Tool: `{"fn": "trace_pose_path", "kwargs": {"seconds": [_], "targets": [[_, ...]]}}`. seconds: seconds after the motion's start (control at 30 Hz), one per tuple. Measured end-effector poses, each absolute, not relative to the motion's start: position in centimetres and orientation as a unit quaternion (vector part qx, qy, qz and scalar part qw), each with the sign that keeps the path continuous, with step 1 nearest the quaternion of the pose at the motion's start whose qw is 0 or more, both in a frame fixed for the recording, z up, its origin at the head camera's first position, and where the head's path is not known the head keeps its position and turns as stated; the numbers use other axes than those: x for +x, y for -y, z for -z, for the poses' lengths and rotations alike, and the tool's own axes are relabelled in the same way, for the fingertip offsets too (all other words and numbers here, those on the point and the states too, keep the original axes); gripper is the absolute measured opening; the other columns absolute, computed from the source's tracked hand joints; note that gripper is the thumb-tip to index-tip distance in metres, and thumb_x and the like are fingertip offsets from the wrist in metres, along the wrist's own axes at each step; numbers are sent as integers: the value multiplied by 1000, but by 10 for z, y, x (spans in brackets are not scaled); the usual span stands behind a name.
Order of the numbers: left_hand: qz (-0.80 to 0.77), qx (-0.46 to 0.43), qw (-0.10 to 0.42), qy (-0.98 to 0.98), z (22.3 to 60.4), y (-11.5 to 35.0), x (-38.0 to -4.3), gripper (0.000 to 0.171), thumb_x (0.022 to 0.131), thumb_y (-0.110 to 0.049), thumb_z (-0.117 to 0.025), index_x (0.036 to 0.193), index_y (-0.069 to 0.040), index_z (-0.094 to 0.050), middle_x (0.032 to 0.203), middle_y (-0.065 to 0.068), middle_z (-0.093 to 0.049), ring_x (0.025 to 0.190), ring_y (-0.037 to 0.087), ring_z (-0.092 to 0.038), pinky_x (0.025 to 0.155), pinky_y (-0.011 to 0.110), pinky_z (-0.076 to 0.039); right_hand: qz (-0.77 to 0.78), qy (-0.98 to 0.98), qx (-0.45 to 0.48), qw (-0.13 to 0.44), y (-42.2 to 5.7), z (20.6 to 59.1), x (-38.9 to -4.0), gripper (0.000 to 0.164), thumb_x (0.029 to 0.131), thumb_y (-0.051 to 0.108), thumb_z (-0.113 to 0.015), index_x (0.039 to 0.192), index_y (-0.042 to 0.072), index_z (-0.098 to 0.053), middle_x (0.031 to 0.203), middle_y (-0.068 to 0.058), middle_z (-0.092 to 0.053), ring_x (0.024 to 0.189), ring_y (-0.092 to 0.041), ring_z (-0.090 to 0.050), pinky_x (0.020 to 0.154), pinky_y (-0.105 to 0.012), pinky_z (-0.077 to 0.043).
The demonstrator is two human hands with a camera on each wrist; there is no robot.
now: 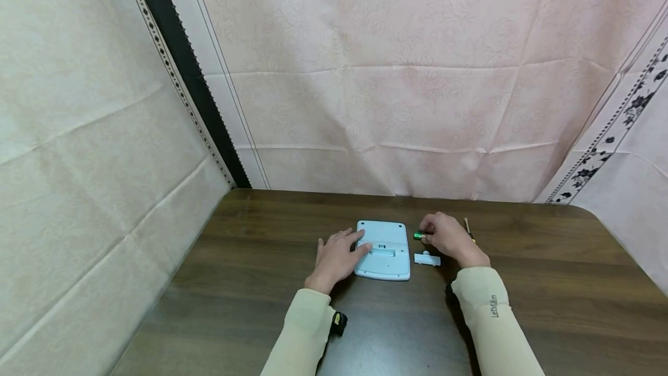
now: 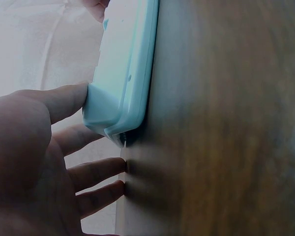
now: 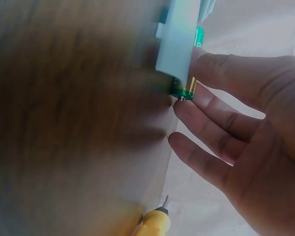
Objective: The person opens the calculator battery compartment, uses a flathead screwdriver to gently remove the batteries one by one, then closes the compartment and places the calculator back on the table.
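Note:
A light-blue, flat device (image 1: 382, 263) lies on the table with its screw-holed back up, a long recess near its middle. My left hand (image 1: 338, 257) rests on its left side, thumb and index finger spread over that edge; the left wrist view shows the other fingers of the hand (image 2: 39, 152) fairly straight beside it. To the right of the device, my right hand (image 1: 446, 234) pinches a green battery (image 1: 418, 235). Its gold end (image 3: 184, 91) shows in the right wrist view; whether the green piece above is a second battery, I cannot tell. A small light-blue cover (image 1: 427, 258) lies nearer me.
A screwdriver with a yellow handle (image 3: 155, 223) lies just beyond my right hand, partly hidden in the head view. The brown wooden table (image 1: 250, 306) ends at the back against a pale patterned cloth (image 1: 396, 103); more cloth hangs at the left and right.

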State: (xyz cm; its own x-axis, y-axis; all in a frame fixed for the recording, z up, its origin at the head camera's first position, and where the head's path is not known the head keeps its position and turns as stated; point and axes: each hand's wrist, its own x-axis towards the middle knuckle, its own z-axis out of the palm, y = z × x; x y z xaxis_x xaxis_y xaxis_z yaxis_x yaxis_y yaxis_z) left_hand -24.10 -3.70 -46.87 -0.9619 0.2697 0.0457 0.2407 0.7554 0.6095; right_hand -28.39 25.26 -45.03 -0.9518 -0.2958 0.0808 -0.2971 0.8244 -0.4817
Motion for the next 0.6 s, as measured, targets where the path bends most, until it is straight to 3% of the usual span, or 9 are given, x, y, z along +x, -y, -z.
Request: {"fn": "trace_pose_path", "kwargs": {"seconds": [0.6], "targets": [[-326,138,22,-935,469,37,-241,54,110,-47,-55,155,-17,-58,161,16,-48,152,40,-38,119,76,-14,-261,954,146,-16,-256,447,-279,15,91,-1,-81,104,-3,-73,97,-13,-68,90,-29,-64,84,-54,-56]]}}
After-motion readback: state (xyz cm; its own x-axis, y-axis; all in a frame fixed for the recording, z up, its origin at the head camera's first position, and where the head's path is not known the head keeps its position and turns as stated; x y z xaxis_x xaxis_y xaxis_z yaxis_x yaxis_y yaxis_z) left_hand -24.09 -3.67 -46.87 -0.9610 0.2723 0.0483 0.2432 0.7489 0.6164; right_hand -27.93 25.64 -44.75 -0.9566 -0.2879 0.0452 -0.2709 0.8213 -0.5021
